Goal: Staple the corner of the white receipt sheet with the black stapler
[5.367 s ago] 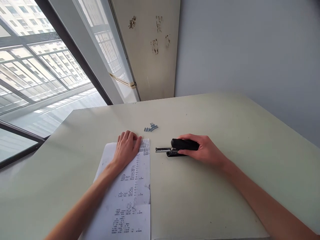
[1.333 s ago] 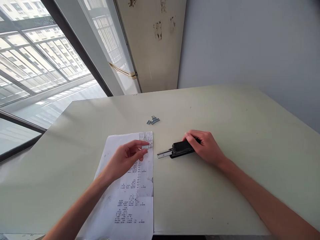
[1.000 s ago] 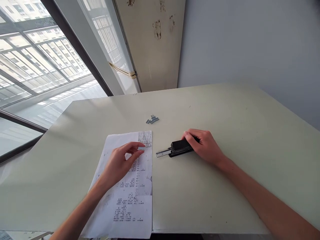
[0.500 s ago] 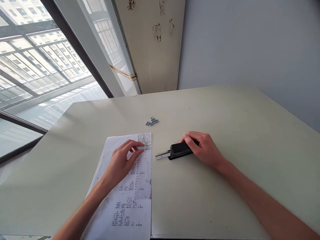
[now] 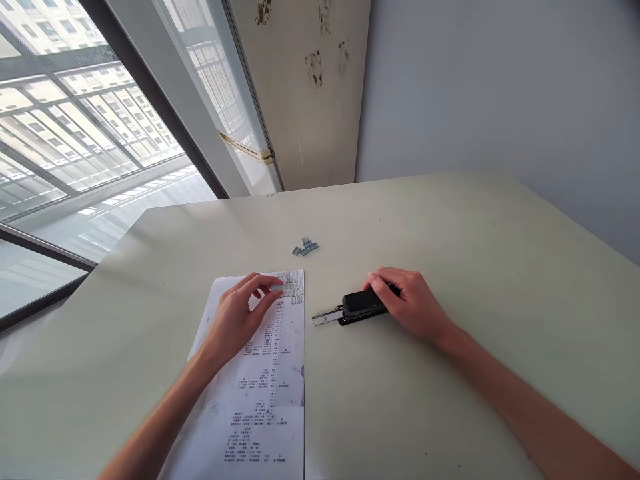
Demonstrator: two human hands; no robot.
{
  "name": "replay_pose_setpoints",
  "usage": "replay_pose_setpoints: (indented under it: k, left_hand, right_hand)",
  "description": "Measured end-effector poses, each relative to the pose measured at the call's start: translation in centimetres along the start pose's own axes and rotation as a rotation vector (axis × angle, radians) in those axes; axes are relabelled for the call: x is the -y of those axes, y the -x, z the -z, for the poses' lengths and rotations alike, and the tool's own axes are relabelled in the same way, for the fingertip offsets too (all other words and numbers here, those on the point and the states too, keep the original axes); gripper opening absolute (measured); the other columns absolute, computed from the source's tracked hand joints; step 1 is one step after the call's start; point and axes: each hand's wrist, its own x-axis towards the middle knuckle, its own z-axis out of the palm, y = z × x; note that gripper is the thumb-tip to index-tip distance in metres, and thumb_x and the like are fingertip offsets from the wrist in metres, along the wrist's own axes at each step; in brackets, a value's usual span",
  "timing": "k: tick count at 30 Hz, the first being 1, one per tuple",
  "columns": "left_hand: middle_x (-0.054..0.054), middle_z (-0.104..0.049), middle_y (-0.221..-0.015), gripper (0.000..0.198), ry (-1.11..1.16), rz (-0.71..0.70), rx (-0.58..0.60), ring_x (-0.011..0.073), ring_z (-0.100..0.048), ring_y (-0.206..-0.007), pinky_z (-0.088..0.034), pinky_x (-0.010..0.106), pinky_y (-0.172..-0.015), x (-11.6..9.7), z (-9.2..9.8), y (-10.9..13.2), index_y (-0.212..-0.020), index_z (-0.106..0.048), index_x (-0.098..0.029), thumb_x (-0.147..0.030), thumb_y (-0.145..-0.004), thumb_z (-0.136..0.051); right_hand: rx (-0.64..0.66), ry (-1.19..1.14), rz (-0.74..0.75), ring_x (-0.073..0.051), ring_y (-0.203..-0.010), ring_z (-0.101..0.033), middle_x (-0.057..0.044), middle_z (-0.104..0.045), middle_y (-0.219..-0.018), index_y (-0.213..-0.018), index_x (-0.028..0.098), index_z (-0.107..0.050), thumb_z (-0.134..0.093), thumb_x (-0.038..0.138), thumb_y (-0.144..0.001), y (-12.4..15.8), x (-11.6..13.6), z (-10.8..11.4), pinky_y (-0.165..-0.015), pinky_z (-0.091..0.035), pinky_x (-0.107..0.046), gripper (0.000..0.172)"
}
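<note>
Between thumb and fingertips, my left hand pinches a small strip of staples, partly covered by the fingers. That hand is over the upper part of a printed paper sheet, whose top right corner carries dense rows of staples. My right hand is wrapped round the rear of a black stapler resting on the table. The stapler's metal staple tray sticks out of its front end towards the paper. Beyond the paper lies a little pile of loose staple strips.
A pale table carries all of these. Behind it stand a cream panel with worn patches and a grey wall. To the left is a large window with a dark frame.
My left hand has shifted slightly left and up over the paper, still pinching the staple strip. My right hand and the stapler look the same, apart from a slight tilt of the view.
</note>
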Motion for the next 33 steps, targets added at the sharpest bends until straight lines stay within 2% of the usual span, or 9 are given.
replay_pose_setpoints:
  k: [13,15,18,19,22,24,26,29,33]
  left_hand:
    - [0.004,-0.073,-0.109,0.033,-0.013,0.046,0.008,0.0218,-0.065,-0.091,-0.050,0.033,-0.074,2.0,0.1,0.7,-0.111,-0.072,-0.028,-0.055,-0.102,-0.057]
    - [0.004,-0.073,-0.103,0.034,0.020,0.075,0.009,0.0211,-0.064,-0.087,-0.049,0.033,-0.074,2.0,-0.2,0.9,-0.110,-0.073,-0.027,-0.056,-0.101,-0.057]
    - [0.003,-0.070,-0.089,0.036,0.095,0.156,0.000,0.0194,-0.060,-0.076,-0.049,0.032,-0.070,1.6,-0.5,1.6,-0.110,-0.074,-0.026,-0.057,-0.100,-0.058]
    - [0.002,-0.068,-0.085,0.037,0.123,0.182,0.000,0.0188,-0.058,-0.072,-0.049,0.032,-0.069,1.5,-0.5,2.0,-0.109,-0.074,-0.026,-0.058,-0.098,-0.059]
    - [0.002,-0.068,-0.081,0.042,0.249,0.280,0.034,0.0192,-0.060,-0.071,-0.051,0.030,-0.064,1.1,0.1,3.1,-0.107,-0.075,-0.024,-0.063,-0.094,-0.063]
    - [0.004,-0.072,-0.084,0.047,0.358,0.368,0.071,0.0211,-0.065,-0.074,-0.053,0.030,-0.062,0.9,0.8,3.8,-0.108,-0.075,-0.024,-0.067,-0.090,-0.066]
    - [0.005,-0.074,-0.088,0.051,0.430,0.434,0.070,0.0225,-0.067,-0.077,-0.054,0.030,-0.062,0.9,1.7,4.1,-0.109,-0.075,-0.024,-0.070,-0.087,-0.068]
    - [0.004,-0.074,-0.088,0.054,0.425,0.437,0.004,0.0215,-0.066,-0.080,-0.053,0.028,-0.065,1.1,2.7,4.1,-0.106,-0.076,-0.024,-0.073,-0.082,-0.072]
    - [0.001,-0.068,-0.085,0.055,0.354,0.403,-0.023,0.0178,-0.059,-0.079,-0.047,0.024,-0.065,1.3,2.9,3.1,-0.111,-0.077,-0.027,-0.074,-0.084,-0.071]
  right_hand:
    - [0.005,0.015,-0.006,-0.016,-0.060,-0.052,0.000,-0.064,-0.068,-0.075,0.023,-0.063,-0.043,0.037,-0.109,-0.1,-0.3,0.3,-0.059,-0.041,-0.031,0.042]
    - [-0.062,0.086,0.056,-0.018,-0.068,-0.060,-0.003,-0.070,-0.077,-0.080,0.024,-0.065,-0.044,0.033,-0.108,0.2,0.4,0.3,-0.065,-0.046,-0.033,0.036]
    - [-0.285,0.238,0.288,-0.028,-0.098,-0.070,-0.010,-0.077,-0.103,-0.102,0.025,-0.070,-0.057,0.027,-0.101,2.1,3.5,-1.3,-0.090,-0.053,-0.044,0.014]
    - [-0.274,0.254,0.383,-0.029,-0.105,-0.070,-0.010,-0.078,-0.108,-0.109,0.026,-0.071,-0.061,0.026,-0.098,3.1,4.9,-2.3,-0.096,-0.053,-0.047,0.015]
    - [-0.026,0.230,0.614,-0.031,-0.128,-0.065,-0.011,-0.076,-0.130,-0.127,0.023,-0.069,-0.061,0.035,-0.097,6.8,8.5,-6.6,-0.110,-0.051,-0.049,0.034]
    - [0.098,0.334,0.627,-0.034,-0.144,-0.054,-0.012,-0.064,-0.152,-0.141,0.018,-0.064,-0.061,0.050,-0.097,9.0,9.2,-9.1,-0.115,-0.050,-0.051,0.055]
    - [0.169,0.451,0.647,-0.033,-0.151,-0.046,-0.011,-0.055,-0.160,-0.146,0.016,-0.061,-0.058,0.062,-0.096,11.0,8.4,-10.4,-0.116,-0.052,-0.050,0.068]
    - [0.085,0.563,0.754,-0.030,-0.148,-0.051,-0.006,-0.063,-0.152,-0.140,0.023,-0.068,-0.049,0.070,-0.099,13.8,6.1,-9.1,-0.108,-0.060,-0.048,0.066]
    - [0.094,0.744,0.704,-0.027,-0.141,-0.060,-0.006,-0.065,-0.151,-0.148,0.021,-0.062,-0.047,0.057,-0.106,18.2,3.8,-3.0,-0.111,-0.057,-0.044,0.057]
